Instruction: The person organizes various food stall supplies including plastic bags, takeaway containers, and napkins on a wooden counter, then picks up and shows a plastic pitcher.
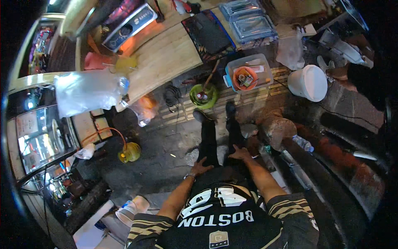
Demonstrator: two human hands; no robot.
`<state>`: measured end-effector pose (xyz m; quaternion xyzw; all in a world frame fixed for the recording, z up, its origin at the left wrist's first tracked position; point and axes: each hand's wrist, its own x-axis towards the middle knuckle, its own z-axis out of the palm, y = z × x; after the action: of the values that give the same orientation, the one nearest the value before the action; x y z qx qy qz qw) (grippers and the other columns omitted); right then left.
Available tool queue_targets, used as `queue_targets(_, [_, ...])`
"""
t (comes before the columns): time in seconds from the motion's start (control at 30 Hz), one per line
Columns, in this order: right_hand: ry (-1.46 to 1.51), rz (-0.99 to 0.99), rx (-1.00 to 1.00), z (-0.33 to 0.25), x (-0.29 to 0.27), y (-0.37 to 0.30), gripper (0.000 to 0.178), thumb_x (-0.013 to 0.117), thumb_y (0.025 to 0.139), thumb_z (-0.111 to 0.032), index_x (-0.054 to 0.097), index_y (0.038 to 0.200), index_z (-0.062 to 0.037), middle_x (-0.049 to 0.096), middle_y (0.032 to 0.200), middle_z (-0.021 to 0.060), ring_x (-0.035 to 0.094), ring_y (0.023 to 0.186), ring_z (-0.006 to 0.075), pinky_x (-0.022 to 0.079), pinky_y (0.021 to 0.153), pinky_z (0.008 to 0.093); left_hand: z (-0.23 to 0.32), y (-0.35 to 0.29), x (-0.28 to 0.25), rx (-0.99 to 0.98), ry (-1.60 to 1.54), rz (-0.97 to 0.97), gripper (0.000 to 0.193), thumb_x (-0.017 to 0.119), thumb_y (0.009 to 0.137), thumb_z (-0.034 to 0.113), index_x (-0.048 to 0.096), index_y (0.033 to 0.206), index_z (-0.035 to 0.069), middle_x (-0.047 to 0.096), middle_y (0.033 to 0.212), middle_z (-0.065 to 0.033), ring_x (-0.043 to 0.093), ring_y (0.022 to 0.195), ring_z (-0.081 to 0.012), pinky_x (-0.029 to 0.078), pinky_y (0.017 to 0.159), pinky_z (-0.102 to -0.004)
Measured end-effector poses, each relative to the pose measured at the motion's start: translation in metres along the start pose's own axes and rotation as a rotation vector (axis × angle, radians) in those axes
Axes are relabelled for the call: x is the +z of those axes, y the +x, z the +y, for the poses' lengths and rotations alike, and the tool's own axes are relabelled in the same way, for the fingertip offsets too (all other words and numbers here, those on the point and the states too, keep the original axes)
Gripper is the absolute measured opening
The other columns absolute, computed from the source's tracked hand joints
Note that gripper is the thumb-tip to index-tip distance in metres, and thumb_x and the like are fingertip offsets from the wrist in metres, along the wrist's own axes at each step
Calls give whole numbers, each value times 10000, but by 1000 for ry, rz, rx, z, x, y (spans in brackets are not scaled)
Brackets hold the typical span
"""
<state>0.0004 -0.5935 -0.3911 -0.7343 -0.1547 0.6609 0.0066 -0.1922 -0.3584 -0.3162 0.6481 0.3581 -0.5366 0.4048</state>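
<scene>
My left hand [202,167] rests on my left knee with its fingers stretched out, holding nothing. On the other leg lies my right hand [240,153], its fingers also apart and nothing in them. Both hands touch only my dark trousers [209,143]. Beyond my feet stands a green gas cylinder [209,101] with a hose at its top. To its right is a clear plastic box [263,85] holding an orange basket [250,86] of small items. A second, yellowish gas cylinder [129,153] with an orange hose stands to my left.
A lidded white bucket [309,85] stands at far right, near another person's leg [360,83]. A wooden table [166,54] carries a dark mat [209,33] and clear food containers [251,27]. A plastic bag [85,93] hangs at left. A plastic bottle [302,143] lies right.
</scene>
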Motion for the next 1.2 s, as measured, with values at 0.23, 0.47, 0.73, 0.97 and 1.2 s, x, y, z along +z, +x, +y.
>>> queue_targets(0.23, [161,16,73,-9,24,14,834,542,873,-663,327,1520,-183,409,1501,217,395,1377,390,278,1156,494,-81,13,2,393,-60,42,942,638,840,592,199,1576,203,314,1562,-219,317,1440,-361,283,1174,-414])
queue_targets(0.47, [215,62,132,-3,30,47,705,547,899,-596,471,1456,-171,459,1474,177,444,1342,371,326,1118,488,-41,-13,-20,592,11,-20,745,539,968,282,137,1590,200,250,1599,-196,283,1461,-329,238,1185,-395])
queue_targets(0.73, [153,26,-44,7,33,41,828,606,785,-712,541,1405,-167,390,1525,183,363,1400,379,285,1151,473,-45,-7,-20,481,-5,5,900,636,882,470,135,1590,228,267,1591,-197,291,1453,-347,246,1184,-422])
queue_targets(0.97, [95,26,-88,14,25,39,755,619,777,-690,574,1285,-133,400,1394,174,368,1283,354,303,1066,455,-46,14,-16,324,17,-43,950,657,833,574,157,1582,270,276,1573,-238,227,1463,-418,239,1187,-463])
queue_targets(1.2, [2,17,-160,6,4,21,569,602,838,-577,586,1107,-75,463,1130,154,431,1040,307,360,894,431,-30,14,-13,315,38,42,952,647,824,599,166,1579,276,277,1574,-231,232,1460,-423,238,1184,-477])
